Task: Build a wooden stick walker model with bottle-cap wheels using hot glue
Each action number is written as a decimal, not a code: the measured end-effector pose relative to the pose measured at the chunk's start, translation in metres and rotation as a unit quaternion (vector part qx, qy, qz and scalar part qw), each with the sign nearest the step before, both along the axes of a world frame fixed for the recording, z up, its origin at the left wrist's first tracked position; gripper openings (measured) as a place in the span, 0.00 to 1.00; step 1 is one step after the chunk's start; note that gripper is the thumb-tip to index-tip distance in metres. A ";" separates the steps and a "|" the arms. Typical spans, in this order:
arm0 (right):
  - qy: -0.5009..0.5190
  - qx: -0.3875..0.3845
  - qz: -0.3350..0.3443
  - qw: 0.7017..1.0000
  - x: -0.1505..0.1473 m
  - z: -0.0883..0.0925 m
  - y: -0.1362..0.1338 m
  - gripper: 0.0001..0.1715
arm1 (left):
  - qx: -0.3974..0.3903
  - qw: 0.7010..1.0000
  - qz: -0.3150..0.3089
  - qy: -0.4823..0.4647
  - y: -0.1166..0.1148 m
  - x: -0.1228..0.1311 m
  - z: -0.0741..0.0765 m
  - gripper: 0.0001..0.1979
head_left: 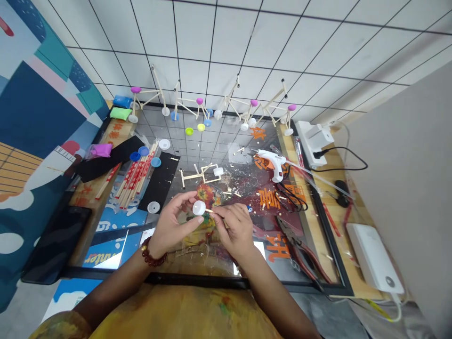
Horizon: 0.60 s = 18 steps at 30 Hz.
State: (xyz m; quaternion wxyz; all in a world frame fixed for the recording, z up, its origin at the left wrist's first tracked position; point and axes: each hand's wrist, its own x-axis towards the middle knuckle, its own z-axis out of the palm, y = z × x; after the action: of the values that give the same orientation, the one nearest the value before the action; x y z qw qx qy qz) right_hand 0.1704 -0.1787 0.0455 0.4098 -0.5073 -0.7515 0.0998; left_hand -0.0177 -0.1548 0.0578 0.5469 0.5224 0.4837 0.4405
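In the head view, the right hand (pixel 233 227) pinches a short wooden stick (pixel 209 211) between thumb and fingertips; the left hand (pixel 178 217), its fingers curved, holds a white cap (pixel 198 208) at the rim with thumb and finger. The cap is round and sits at the stick's far end, between both hands. Just beyond the grip lies a stick frame (pixel 202 175) with a white wheel; farther off, similar frames stand along the tiled wall. Left of the grip are red-wrapped sticks (pixel 136 181); right of it, a glue gun (pixel 273 161) and pliers (pixel 300 249). Nothing blocks the grip.
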 end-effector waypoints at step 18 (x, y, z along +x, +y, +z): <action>0.003 -0.028 0.013 1.000 0.000 0.000 0.001 0.07 | -0.002 1.000 -0.014 -0.021 0.001 -0.004 -0.006 0.17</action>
State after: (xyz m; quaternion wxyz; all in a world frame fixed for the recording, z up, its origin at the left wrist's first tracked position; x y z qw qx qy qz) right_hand 0.1702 -0.1782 0.0458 0.3968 -0.5085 -0.7535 0.1273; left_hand -0.0220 -0.1543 0.0517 0.5645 0.5184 0.4655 0.4426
